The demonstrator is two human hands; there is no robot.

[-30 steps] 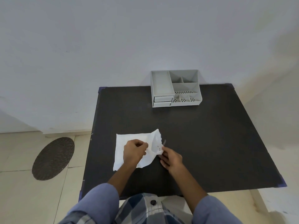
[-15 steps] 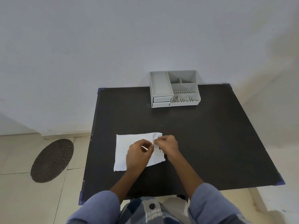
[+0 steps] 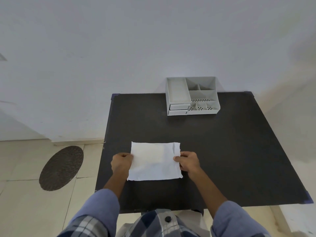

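**Work item.** A white paper sheet (image 3: 153, 161) lies spread out on the black table (image 3: 222, 151), in the near-left part of the tabletop, close to the person. It is roughly rectangular, and its long sides run left to right. The right edge is ragged. Near the far-right corner a narrow strip of the sheet is folded over and casts a small shadow. The rest of the surface looks flat, with faint creases.

**Left hand.** The left hand (image 3: 121, 162) sits at the left edge of the sheet, about halfway along it. The fingers are curled inward, and the fingertips meet the paper edge in a pinch. Whether the thumb lies over or under the paper cannot be told.

**Right hand.** The right hand (image 3: 188, 162) sits at the opposite edge, at about the same height. Its fingers are curled too, and the thumb and fingertips pinch the ragged right edge. The two hands are well apart — the full width of the sheet lies between them.

**Surroundings.**
- A grey organizer (image 3: 201, 112) stands at the far edge of the table against the wall (image 3: 119, 48), well apart from the sheet. It has several open compartments, and two small drawers at its front left.
- A round dark mat (image 3: 61, 168) lies on the tiled floor (image 3: 20, 168) to the left of the table.
- Both forearms come out of blue sleeves (image 3: 99, 207) — a checked shirt shows between them at the bottom of the view.
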